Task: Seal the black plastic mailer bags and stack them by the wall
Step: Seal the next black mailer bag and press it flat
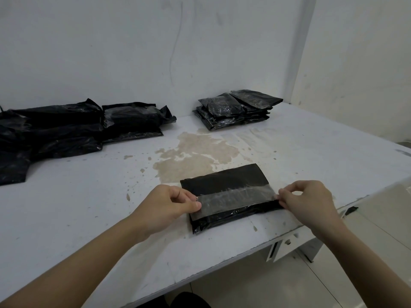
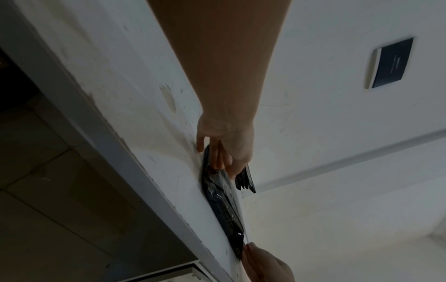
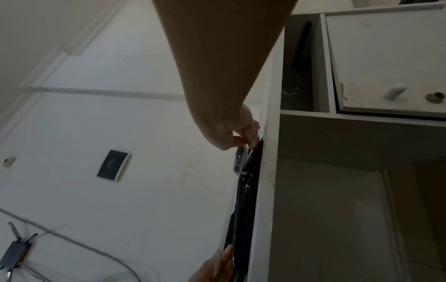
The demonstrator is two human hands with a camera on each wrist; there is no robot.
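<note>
Wrinkles threaten if your left hand (image 1: 165,204) and right hand (image 1: 308,200), each pinching the clear adhesive strip (image 1: 235,197), pull unevenly across the black plastic mailer bag (image 1: 224,176).

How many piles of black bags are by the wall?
2. One loose heap of black bags lies at the back left of the table; one neater stack sits at the back right. More bags may be hidden past the left edge.

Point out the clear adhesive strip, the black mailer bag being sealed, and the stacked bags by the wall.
clear adhesive strip (image 1: 235,197), head view, its middle
black mailer bag (image 1: 224,177), head view, upper flap
stacked bags (image 1: 235,110), head view, stack's middle
</note>
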